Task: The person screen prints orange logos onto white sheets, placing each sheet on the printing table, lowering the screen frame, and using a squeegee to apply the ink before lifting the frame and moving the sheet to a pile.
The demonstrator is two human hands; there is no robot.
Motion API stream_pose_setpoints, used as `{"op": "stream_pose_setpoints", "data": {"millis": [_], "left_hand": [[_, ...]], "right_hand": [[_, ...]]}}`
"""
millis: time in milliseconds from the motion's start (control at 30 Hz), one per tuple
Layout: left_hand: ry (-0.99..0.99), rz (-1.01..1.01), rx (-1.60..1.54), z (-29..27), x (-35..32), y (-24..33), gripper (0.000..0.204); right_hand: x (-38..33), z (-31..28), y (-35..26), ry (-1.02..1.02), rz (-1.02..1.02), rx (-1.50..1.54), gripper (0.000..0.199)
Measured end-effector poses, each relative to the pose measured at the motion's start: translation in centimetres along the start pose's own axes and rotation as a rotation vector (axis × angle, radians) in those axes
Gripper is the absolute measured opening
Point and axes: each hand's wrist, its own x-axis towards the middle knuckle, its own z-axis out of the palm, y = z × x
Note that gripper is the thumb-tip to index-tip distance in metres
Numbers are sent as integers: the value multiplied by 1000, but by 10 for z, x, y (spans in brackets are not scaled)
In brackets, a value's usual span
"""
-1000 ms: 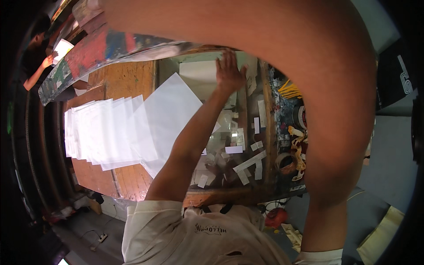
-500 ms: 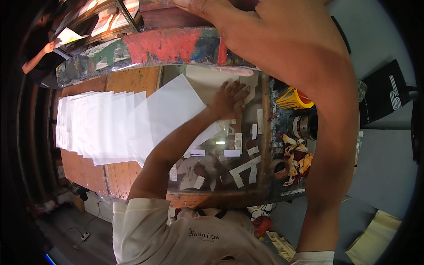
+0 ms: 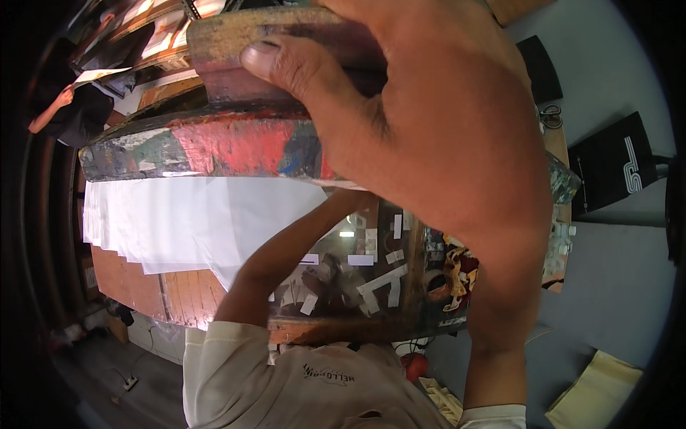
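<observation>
My right hand [image 3: 429, 121] looms close in the upper right, gripping a paint-stained wooden screen frame [image 3: 229, 143] with red, green and blue patches. Its thumb lies over a grooved wooden bar [image 3: 286, 25], like a squeegee handle, just above the frame's edge. The other fingers are out of sight. My left hand reaches under the frame; only its wrist [image 3: 350, 202] and forearm show, over a glass-like surface [image 3: 329, 286] with strips of tape. Fanned white sheets [image 3: 171, 222] lie left of that forearm, partly covered by the frame.
Stained rags [image 3: 457, 275] and a tape roll [image 3: 436, 282] sit at the table's right. Wooden boards [image 3: 157, 282] carry the sheets. Another person [image 3: 64, 107] holds a sheet by shelves at far left. A black panel [image 3: 614, 164] stands at right.
The frame has come lower in view with my right hand, now covering my left hand and the sheets' upper part. More of the wooden bar under my thumb shows.
</observation>
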Motion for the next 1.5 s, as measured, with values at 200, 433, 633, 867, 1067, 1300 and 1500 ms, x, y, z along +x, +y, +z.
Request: {"op": "stream_pose_setpoints", "data": {"millis": [200,433,633,867,1067,1300,1500], "left_hand": [[-93,-53,16,-22,-27,-60,63],[125,-362,19,21,79,-23,63],[-107,-1,-182,6,93,23,64],[105,-245,67,4,22,-96,64],[137,-516,49,14,-19,-24,69],[40,-804,-265,-59,-158,-3,73],[179,-625,68,-40,-199,-8,80]], "right_hand": [[1,3,2,31,-35,19,44],[8,0,1,9,-45,55,45],[10,-8,-9,-69,15,73,46],[34,-55,-37,-348,264,133,46],[25,-31,-43,42,94,42,46],[29,-15,-31,110,64,94,45],[28,-21,-36,10,229,82,46]]}}
